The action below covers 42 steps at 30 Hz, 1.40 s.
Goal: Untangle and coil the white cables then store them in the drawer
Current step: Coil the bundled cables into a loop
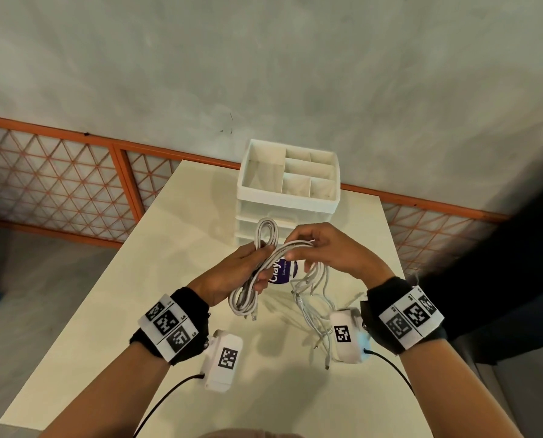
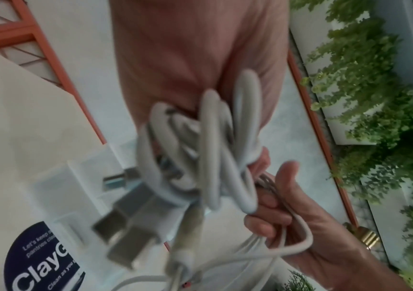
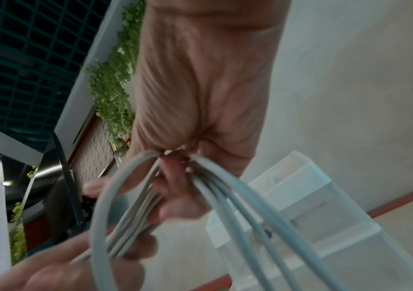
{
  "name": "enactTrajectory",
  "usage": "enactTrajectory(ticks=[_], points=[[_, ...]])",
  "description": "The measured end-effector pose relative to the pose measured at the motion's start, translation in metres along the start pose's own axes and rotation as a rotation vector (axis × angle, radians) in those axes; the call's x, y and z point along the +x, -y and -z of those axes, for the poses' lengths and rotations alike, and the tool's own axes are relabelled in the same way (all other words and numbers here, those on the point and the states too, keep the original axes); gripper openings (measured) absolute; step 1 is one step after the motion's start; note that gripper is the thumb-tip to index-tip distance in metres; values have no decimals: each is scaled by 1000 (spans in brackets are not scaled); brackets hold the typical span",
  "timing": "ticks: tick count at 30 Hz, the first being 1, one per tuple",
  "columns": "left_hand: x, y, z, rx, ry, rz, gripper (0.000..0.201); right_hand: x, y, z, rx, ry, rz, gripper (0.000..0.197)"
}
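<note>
Above the middle of the table, my left hand [image 1: 245,267] grips a coiled bundle of white cable [image 1: 265,235]; its loops stick up past my fingers and hang down below my palm, with USB plugs [image 2: 123,230] dangling. My right hand [image 1: 314,251] pinches several thinner white cable strands [image 3: 228,198] that run across to the left hand. More tangled white cables [image 1: 314,311] trail from it onto the table. The white drawer unit [image 1: 287,213] stands just behind both hands; its drawer fronts are mostly hidden by them.
The drawer unit's top tray [image 1: 335,178] has several empty compartments. A round dark blue label [image 1: 284,273] lies on the cream table [image 1: 106,343] under my hands. An orange mesh railing [image 1: 58,181] runs behind the table. The table's edges fall off left and right.
</note>
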<state>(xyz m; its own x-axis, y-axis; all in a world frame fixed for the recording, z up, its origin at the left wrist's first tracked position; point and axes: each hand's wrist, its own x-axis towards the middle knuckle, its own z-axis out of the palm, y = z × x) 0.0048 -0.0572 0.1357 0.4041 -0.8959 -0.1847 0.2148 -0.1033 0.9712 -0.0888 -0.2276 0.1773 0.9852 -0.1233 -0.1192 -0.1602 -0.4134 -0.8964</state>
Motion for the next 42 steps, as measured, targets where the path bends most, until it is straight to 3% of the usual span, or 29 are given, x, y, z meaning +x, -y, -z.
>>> enactTrajectory(ticks=[6, 14, 20, 24, 29, 32, 36, 42], points=[[-4, -5, -8, 151, -68, -80, 37, 0, -1, -16, -188, -179, 33, 50], [-7, -4, -12, 107, -59, -62, 32, 2, 4, -12, -141, -72, 35, 34], [-6, -4, -13, -143, 19, 21, 34, 0, 5, -11, -32, -109, 103, 30], [-9, -9, -7, -85, -9, -42, 36, -8, 13, 4, -5, 26, 51, 27], [-12, -12, 0, 45, -3, -123, 32, -8, 11, 23, -293, 172, -74, 18], [-14, -10, 2, 123, -7, -92, 32, -3, 10, 20, -407, 145, -15, 22], [-14, -2, 2, 287, 16, -15, 38, -3, 13, 9, -292, 102, 50, 21], [-11, -4, -4, 289, 57, 94, 69, -4, 14, -2, -265, -18, 134, 21]])
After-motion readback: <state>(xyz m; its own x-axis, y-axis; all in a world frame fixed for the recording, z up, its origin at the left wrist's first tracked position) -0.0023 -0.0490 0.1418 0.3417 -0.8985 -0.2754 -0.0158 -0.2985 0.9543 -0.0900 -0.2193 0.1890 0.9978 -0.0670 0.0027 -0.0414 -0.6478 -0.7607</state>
